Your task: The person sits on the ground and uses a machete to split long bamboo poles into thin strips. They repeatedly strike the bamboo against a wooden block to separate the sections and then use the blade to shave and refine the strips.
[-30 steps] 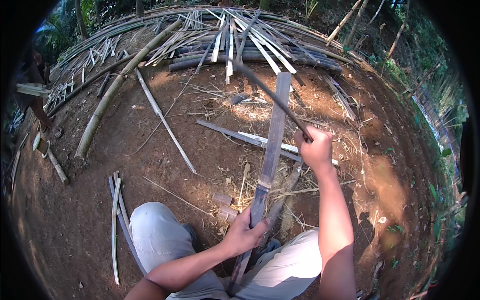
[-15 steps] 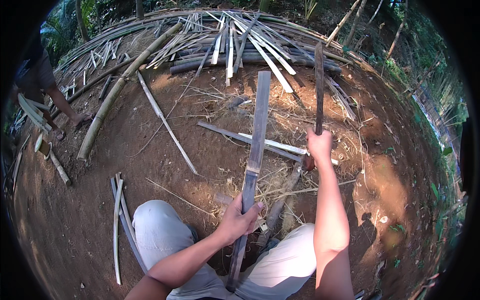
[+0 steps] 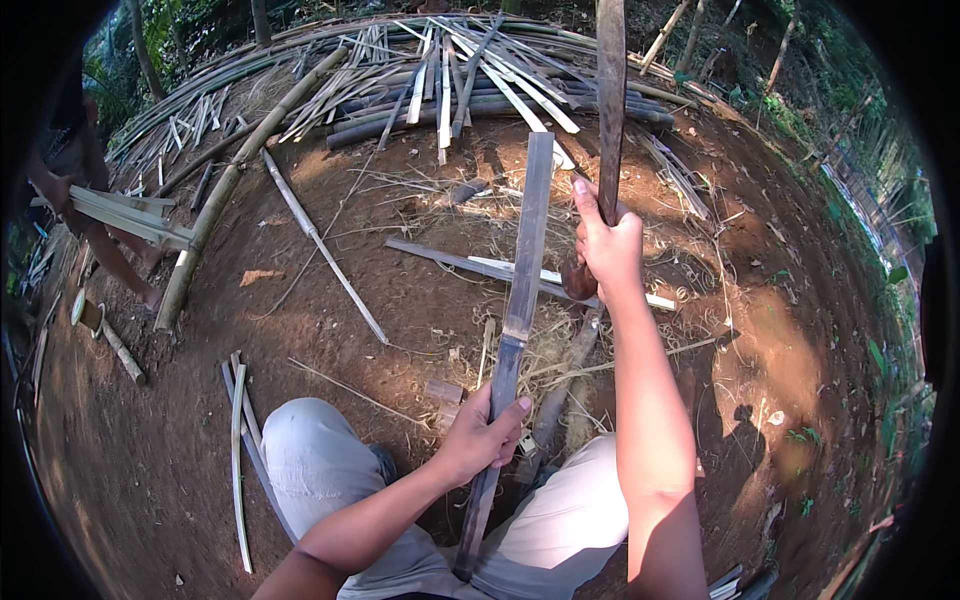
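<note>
My left hand (image 3: pixel 482 437) is closed around the lower half of a long split bamboo slat (image 3: pixel 527 240), dark-skinned with a node ring in its middle. The slat leans away from me, its lower end between my thighs. To its right, my right hand (image 3: pixel 612 245) grips a machete (image 3: pixel 611 100) by its brown wooden handle, the dark blade pointing up and away. Blade and slat are apart. Under the right hand, a dark slat (image 3: pixel 440 255) and a pale slat (image 3: pixel 658 301) lie on the ground beside a short log (image 3: pixel 550 412) among shavings.
A heap of bamboo poles and split strips (image 3: pixel 490 95) spreads across the far side. One thick pole (image 3: pixel 225 190) lies at the left. Beyond it, a co-worker's hand (image 3: pixel 60 192) holds a bundle of pale slats (image 3: pixel 135 215). Strips (image 3: pixel 240 460) lie by my left knee.
My right hand has risen and shifted slightly left with the machete, its blade now nearer the camera. The left hand keeps its hold. At far left, the co-worker's slats have swung outward to the right.
</note>
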Available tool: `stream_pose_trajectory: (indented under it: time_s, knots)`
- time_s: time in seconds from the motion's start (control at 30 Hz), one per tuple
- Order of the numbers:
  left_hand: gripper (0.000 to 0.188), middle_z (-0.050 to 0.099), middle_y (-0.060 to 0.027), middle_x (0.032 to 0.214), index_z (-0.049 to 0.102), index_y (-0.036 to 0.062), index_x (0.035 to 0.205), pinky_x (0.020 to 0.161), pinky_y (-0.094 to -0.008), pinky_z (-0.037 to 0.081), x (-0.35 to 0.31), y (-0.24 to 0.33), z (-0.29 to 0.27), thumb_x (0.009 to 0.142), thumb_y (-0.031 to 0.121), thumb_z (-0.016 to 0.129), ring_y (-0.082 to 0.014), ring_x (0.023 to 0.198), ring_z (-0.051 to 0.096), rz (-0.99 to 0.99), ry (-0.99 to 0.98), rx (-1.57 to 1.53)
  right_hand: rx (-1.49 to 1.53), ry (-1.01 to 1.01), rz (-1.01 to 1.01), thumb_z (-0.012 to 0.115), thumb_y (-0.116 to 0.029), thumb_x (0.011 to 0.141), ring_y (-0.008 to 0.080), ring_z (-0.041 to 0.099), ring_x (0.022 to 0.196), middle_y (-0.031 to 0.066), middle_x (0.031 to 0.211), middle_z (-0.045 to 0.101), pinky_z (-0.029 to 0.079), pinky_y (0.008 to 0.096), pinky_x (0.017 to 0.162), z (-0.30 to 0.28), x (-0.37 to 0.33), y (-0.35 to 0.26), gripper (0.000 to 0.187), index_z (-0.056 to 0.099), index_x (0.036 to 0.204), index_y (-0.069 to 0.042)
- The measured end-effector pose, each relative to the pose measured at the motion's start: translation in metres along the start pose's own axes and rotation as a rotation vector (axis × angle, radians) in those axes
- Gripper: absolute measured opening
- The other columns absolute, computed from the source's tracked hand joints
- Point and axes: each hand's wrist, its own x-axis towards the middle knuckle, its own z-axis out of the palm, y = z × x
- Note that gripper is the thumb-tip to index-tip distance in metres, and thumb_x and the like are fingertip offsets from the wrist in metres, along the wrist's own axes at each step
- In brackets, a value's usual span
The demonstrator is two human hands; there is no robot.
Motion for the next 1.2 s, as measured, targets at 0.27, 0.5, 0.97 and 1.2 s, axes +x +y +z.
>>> stream_pose_trajectory:
  time_s: [0.27, 0.5, 0.97, 1.2]
  knots:
    - [0.018, 0.036, 0.0041, 0.062, 0.037, 0.0129, 0.102, 0.04, -0.0234, 0.03, 0.005, -0.009, 0.012, 0.103, 0.021, 0.053, -0.0059, 0.046, 0.034, -0.018, -0.033, 0.046, 0.203, 0.078, -0.071, 0.076, -0.023, 0.089, 0.0045, 0.041, 0.047, -0.0054, 0.059, 0.049, 0.03, 0.0247, 0.042, -0.004, 0.024, 0.003, 0.031, 0.068, 0.105, 0.002]
    - [0.02, 0.036, 0.0041, 0.062, 0.038, 0.0124, 0.103, 0.04, -0.0234, 0.028, 0.008, -0.017, 0.017, 0.102, 0.023, 0.055, -0.0053, 0.045, 0.032, -0.066, -0.034, 0.026, -0.069, 0.385, -0.295, 0.077, -0.019, 0.087, 0.01, 0.058, 0.059, 0.0031, 0.068, 0.065, 0.045, 0.0285, 0.057, -0.011, 0.047, 0.014, 0.02, 0.072, 0.089, 0.001]
    - [0.022, 0.036, 0.0032, 0.062, 0.037, 0.0127, 0.099, 0.037, -0.024, 0.031, 0.012, -0.007, -0.001, 0.101, 0.023, 0.056, -0.0069, 0.041, 0.034, -0.014, 0.063, -0.03, -0.118, 0.462, -0.125, 0.076, -0.027, 0.088, 0.0096, 0.055, 0.052, -0.0009, 0.058, 0.058, 0.041, 0.0292, 0.052, -0.067, 0.048, 0.025, 0.029, 0.074, 0.101, -0.002]
    - [0.02, 0.038, 0.0032, 0.062, 0.038, 0.0123, 0.101, 0.037, -0.024, 0.031, 0.014, -0.009, -0.002, 0.101, 0.022, 0.056, -0.0072, 0.041, 0.036, -0.015, 0.053, -0.025, -0.431, 0.112, -0.176, 0.077, -0.036, 0.086, 0.0053, 0.042, 0.05, -0.0057, 0.055, 0.052, 0.033, 0.0278, 0.048, -0.048, 0.011, 0.031, 0.033, 0.076, 0.093, -0.004]
